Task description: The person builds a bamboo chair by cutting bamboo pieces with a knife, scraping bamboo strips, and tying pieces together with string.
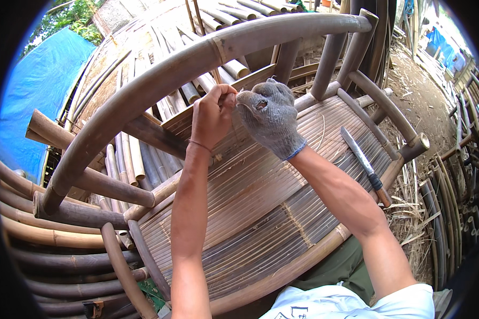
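A dark bamboo bench with a slatted seat and a curved top rail stands in front of me. Both my hands are raised over the seat, close together before the backrest. My bare left hand is closed, fingertips pinched, a thin band round its wrist. My right hand wears a worn grey knitted glove with a hole and is closed too, its thumb side close to the left fingertips. Whatever lies between the fingers is too small or hidden to name. On the seat's right side rests a knife with a long blade and wooden handle.
Bamboo poles are stacked along the left side, and more cut poles lie behind the backrest. A blue tarp hangs at the far left. Shavings cover the ground beyond the bench's right end. Thin fibres lie on the seat.
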A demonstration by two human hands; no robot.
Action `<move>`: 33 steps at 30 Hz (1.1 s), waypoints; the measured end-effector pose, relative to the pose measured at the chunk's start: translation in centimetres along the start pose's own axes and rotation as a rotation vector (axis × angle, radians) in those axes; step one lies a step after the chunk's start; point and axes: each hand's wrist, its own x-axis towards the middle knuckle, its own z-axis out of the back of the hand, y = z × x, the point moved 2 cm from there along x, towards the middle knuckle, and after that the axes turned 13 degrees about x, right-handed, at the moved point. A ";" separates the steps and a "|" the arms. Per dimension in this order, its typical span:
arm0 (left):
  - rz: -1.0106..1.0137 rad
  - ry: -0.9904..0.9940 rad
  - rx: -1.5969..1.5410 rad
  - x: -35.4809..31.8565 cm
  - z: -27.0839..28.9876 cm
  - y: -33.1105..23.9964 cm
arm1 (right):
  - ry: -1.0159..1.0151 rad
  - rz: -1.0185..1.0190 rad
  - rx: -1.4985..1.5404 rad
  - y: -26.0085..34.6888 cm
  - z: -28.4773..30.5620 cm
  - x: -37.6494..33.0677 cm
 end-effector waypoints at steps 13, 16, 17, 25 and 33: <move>0.197 0.116 -0.127 1.4 0.6 0.6 | -0.057 0.053 -0.206 -1.3 -2.4 0.4; 0.217 0.114 -0.181 1.6 0.6 0.9 | -0.031 0.042 -0.222 -1.4 -2.7 0.2; 0.224 0.116 -0.175 1.7 0.5 0.8 | -0.019 0.033 -0.222 -1.5 -2.7 0.1; 0.150 0.054 -0.122 1.3 0.2 1.1 | -0.011 0.093 -0.126 -2.3 -2.8 1.7; 0.103 0.076 -0.239 0.5 -0.1 1.1 | 0.076 -0.383 0.304 -3.7 -2.1 0.2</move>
